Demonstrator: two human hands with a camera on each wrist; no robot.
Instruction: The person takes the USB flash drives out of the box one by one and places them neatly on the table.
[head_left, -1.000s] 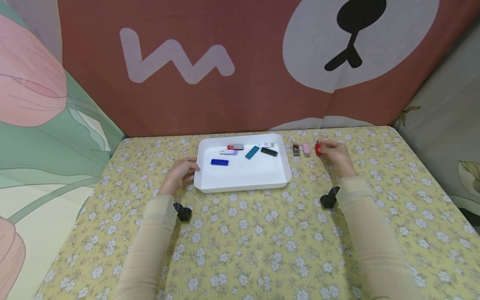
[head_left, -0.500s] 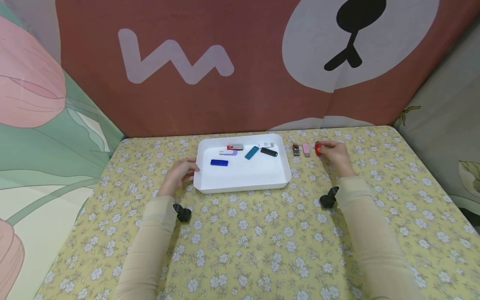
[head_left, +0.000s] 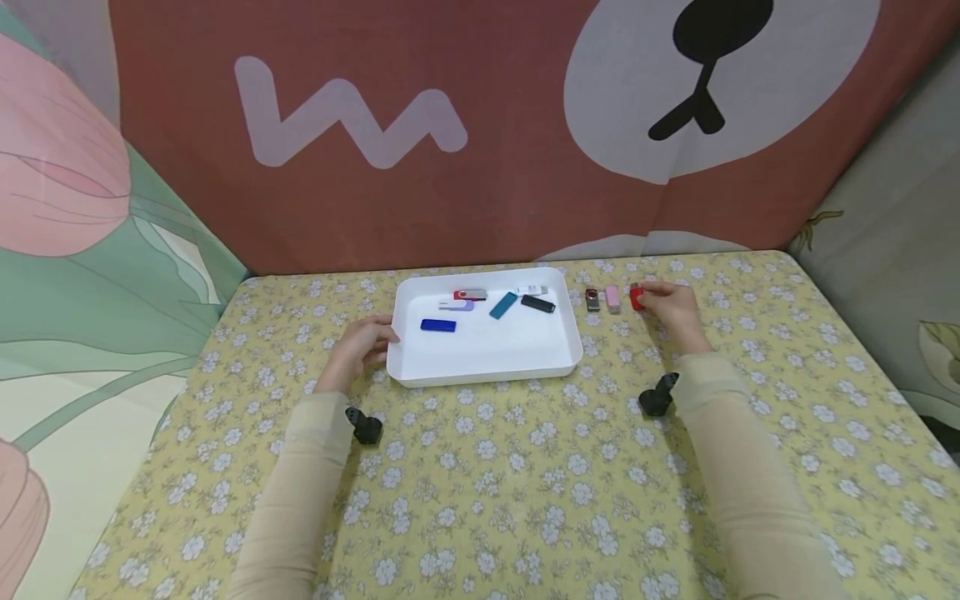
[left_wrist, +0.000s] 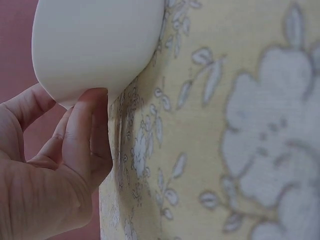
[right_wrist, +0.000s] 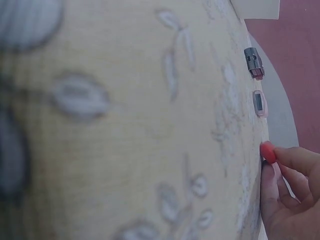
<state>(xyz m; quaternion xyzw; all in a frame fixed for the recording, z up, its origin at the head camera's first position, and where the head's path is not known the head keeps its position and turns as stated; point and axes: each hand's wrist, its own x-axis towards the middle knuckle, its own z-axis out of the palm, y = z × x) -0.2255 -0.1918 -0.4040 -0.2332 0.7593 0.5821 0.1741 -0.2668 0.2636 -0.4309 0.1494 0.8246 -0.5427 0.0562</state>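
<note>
A white tray (head_left: pixel 487 354) lies on the table, and my left hand (head_left: pixel 363 342) grips its left end. Seen from the left wrist, the fingers (left_wrist: pixel 80 130) curl against the tray's wall and the thumb lies over the rim. To the tray's right, my right hand (head_left: pixel 671 310) pinches a red USB stick (head_left: pixel 636 297) at the tabletop; the right wrist view shows its red end (right_wrist: pixel 268 152) between thumb and finger. Left of it stand in a row a pink USB stick (head_left: pixel 612 299) and a dark swivel USB stick (head_left: pixel 592 300).
Inside the tray lie several USB sticks: a blue one (head_left: pixel 438 326), a purple one (head_left: pixel 459 306), a red and silver one (head_left: pixel 470 295), a teal one (head_left: pixel 503 305), a black one (head_left: pixel 538 304) and a white one (head_left: pixel 531 290). A printed cloth wall (head_left: pixel 510 208) rises behind the table.
The red USB stick has shifted very slightly in my right fingers, its metal end showing less than before. My left hand and the tray stay nearly where they were.
</note>
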